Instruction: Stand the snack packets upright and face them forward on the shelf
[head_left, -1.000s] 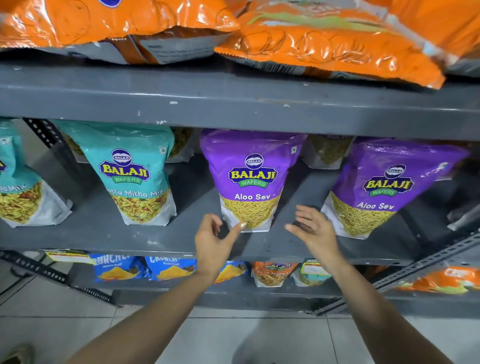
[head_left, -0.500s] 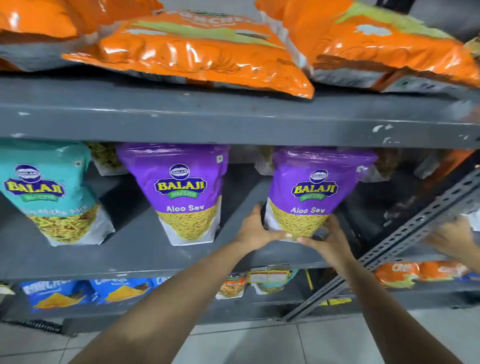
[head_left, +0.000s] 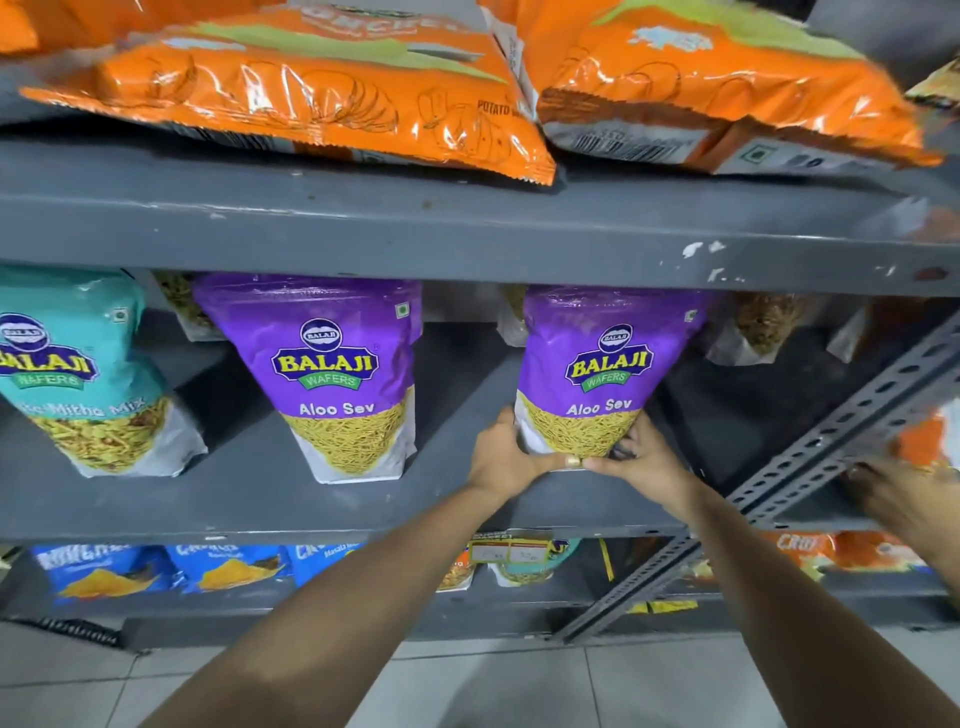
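A purple Aloo Sev packet (head_left: 605, 364) stands upright on the grey middle shelf (head_left: 249, 493), label facing me. My left hand (head_left: 506, 457) grips its lower left corner and my right hand (head_left: 641, 457) grips its lower right, thumbs meeting under the base. A second purple Aloo Sev packet (head_left: 337, 374) stands upright to the left, apart from my hands. Further left stands a teal mix packet (head_left: 78, 374), label forward.
Orange chip bags (head_left: 311, 93) lie flat on the upper shelf. Clear packets (head_left: 763, 325) sit behind the front row. A slotted diagonal brace (head_left: 831, 441) crosses at right, with another person's hand (head_left: 904, 499) beyond it. Blue packets (head_left: 156, 566) fill the lower shelf.
Both hands went from hovering near the middle purple packet to gripping the base of the right purple packet, which now stands straighter. The view shifted right.
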